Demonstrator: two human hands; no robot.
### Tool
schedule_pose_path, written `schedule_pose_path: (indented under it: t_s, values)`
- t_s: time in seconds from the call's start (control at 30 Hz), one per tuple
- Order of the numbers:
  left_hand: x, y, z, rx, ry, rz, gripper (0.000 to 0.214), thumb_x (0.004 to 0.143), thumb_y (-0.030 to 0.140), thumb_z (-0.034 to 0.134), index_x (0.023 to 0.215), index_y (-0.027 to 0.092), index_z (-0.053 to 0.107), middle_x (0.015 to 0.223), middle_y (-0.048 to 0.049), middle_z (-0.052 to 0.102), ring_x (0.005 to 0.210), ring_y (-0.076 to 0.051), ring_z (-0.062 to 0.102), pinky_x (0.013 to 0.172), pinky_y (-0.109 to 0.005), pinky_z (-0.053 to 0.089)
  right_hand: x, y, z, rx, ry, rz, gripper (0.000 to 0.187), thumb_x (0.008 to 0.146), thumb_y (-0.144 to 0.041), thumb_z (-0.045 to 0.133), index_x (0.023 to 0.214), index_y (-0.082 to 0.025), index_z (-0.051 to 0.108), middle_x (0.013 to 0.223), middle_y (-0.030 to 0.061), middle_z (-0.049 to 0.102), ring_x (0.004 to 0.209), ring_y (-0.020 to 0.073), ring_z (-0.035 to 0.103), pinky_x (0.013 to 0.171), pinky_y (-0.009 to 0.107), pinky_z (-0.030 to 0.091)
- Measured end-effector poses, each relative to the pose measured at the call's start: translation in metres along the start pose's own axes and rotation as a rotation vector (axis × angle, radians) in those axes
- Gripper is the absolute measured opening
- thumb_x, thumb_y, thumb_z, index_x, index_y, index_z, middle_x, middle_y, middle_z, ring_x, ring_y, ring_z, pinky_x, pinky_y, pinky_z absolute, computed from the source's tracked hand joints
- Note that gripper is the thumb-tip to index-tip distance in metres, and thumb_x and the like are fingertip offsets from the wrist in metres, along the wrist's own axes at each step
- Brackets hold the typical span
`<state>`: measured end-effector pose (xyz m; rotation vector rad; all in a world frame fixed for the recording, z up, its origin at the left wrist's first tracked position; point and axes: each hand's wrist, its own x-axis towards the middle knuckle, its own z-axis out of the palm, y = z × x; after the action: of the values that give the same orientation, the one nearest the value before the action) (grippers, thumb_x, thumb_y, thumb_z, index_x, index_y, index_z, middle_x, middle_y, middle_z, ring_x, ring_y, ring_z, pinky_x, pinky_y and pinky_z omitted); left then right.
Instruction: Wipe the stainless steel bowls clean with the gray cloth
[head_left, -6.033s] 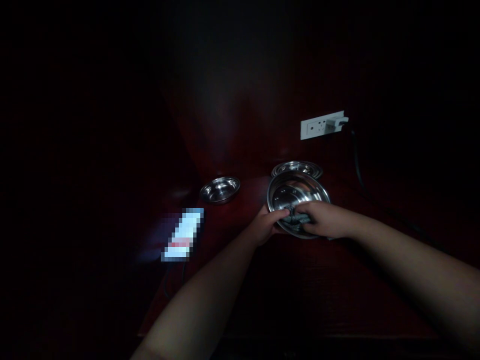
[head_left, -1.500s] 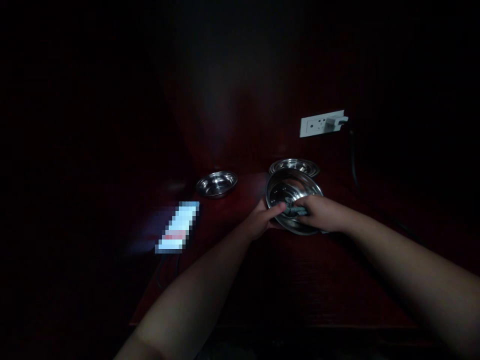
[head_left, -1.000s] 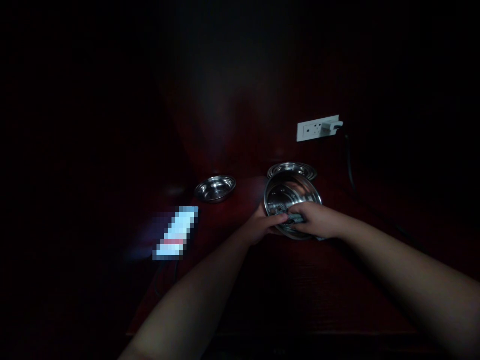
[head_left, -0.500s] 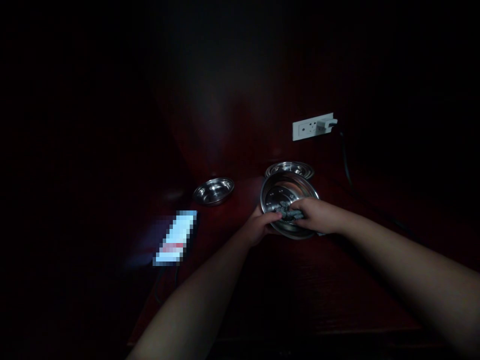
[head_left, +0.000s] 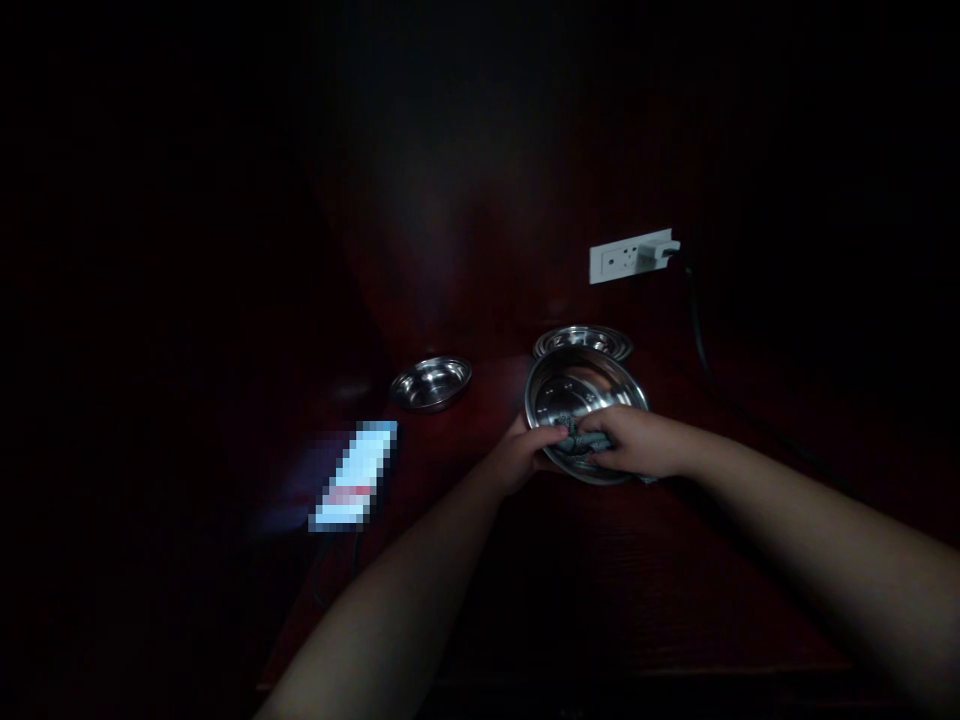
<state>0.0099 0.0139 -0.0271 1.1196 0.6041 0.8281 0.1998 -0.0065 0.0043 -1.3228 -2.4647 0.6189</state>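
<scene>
In dim light my left hand [head_left: 519, 455] grips the near left rim of a shiny steel bowl [head_left: 581, 392], tilting it toward me. My right hand [head_left: 634, 442] is closed on a grey-blue cloth [head_left: 576, 438] pressed against the inside of that bowl near its lower edge. Just behind the held bowl, a second steel bowl [head_left: 583, 341] rests on the dark red wooden table [head_left: 570, 570]. A third, smaller steel bowl [head_left: 431, 381] sits to the left.
A lit phone screen [head_left: 354, 475] lies on the table at the left, with a cable by it. On the wooden back wall a white socket [head_left: 628, 256] holds a plug, and its black cord [head_left: 699, 330] hangs down to the right. Surroundings are very dark.
The cloth under my right hand has slid slightly down and left inside the bowl. The bowl stays tilted in my left hand; the view shifted a little.
</scene>
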Motion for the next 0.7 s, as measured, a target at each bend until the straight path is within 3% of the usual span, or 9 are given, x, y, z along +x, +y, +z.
schedule_pose_path:
  t_s: [0.3,0.47,0.7]
  values:
    - [-0.0016,0.0019,0.0000,0.004,-0.019,0.004,0.068,0.064,0.029,0.071,0.126,0.020,0.046,0.106,-0.0120,0.066,0.085,-0.026,0.066,0.067,-0.041,0.054,0.0026,0.0046,-0.0034,-0.268,0.123,0.091,0.013,0.071,-0.019,0.057,0.081,-0.017,0.065,0.085,0.0086,0.068,0.079,0.0222,0.062,0.071,0.032,0.044]
    - [-0.0004,0.0005,-0.0018,-0.001,-0.038,0.000,0.069,0.065,0.031,0.071,0.127,0.019,0.044,0.105,-0.0129,0.066,0.081,-0.025,0.067,0.070,-0.042,0.054,0.0037,0.0041,-0.0039,-0.295,0.186,0.142,0.013,0.073,-0.024,0.058,0.083,-0.019,0.065,0.083,0.0072,0.069,0.077,0.0221,0.063,0.068,0.031,0.043]
    - [-0.0002,-0.0001,0.0002,-0.001,0.005,0.013,0.067,0.065,0.032,0.071,0.126,0.021,0.045,0.107,-0.0111,0.065,0.085,-0.026,0.065,0.066,-0.041,0.055,0.0007,0.0012,-0.0016,-0.188,0.085,0.074,0.014,0.072,-0.020,0.058,0.083,-0.017,0.066,0.082,0.0064,0.069,0.074,0.0191,0.062,0.067,0.029,0.043]
